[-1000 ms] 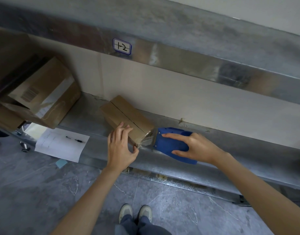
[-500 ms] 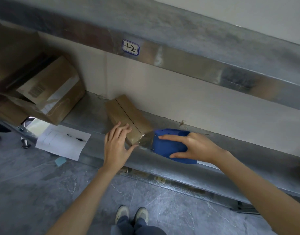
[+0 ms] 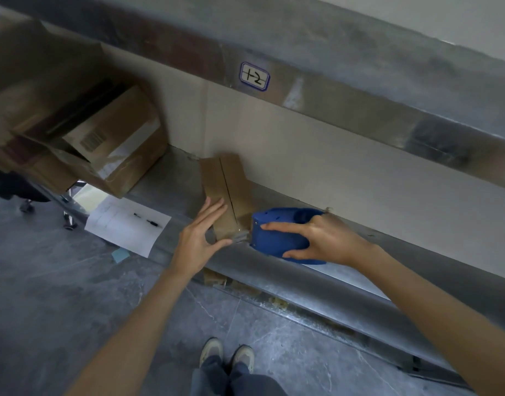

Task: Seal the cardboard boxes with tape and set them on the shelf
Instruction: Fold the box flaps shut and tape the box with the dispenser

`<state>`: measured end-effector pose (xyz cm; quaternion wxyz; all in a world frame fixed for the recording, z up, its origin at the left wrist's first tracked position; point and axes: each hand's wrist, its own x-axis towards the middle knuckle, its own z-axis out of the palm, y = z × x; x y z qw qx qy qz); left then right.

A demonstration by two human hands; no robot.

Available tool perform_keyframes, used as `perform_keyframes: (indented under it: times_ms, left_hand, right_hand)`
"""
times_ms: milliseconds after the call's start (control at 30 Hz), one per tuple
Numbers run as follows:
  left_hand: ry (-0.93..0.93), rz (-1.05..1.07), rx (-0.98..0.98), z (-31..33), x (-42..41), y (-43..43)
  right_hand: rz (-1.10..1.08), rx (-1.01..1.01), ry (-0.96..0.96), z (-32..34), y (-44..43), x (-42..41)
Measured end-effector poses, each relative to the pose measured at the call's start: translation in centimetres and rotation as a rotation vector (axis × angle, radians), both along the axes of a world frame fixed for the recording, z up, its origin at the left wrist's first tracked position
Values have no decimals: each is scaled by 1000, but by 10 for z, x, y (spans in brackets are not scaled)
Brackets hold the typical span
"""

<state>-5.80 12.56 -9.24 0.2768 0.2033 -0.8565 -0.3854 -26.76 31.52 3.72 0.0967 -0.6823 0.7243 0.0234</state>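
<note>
A small flat cardboard box [image 3: 225, 181] lies on the metal shelf [image 3: 171, 178], its two top flaps meeting in a centre seam. My left hand [image 3: 201, 238] rests on the near left flap with straight fingers, thumb at the box's near end. My right hand [image 3: 317, 238] grips a blue tape dispenser [image 3: 277, 232] that sits against the box's near right corner. A short strip of clear tape shows between the dispenser and the box end.
Larger cardboard boxes [image 3: 114, 144] are stacked at the shelf's left end, one with a barcode label. A white paper sheet [image 3: 128, 224] hangs on the shelf's front edge. An upper shelf rail carries a label [image 3: 254, 76]. My shoes [image 3: 227, 355] stand on the grey floor.
The view has shifted, so the box and the shelf label sit further right. The box has turned to point more straight back, and the dispenser stays at its near corner.
</note>
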Motion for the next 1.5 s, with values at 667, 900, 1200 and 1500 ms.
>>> perform_keyframes:
  times_ms: [667, 900, 1200, 1500]
  left_hand:
    - [-34, 19, -9, 6, 1, 1]
    - [-50, 5, -64, 6, 1, 0]
    - [-33, 5, -54, 3, -2, 1]
    - [-29, 6, -64, 0, -1, -1]
  right_hand:
    - [-141, 1, -46, -10, 30, -38]
    - [-222, -65, 18, -25, 9, -13]
    - [-147, -197, 161, -38, -15, 12]
    - [-382, -258, 128, -66, -32, 7]
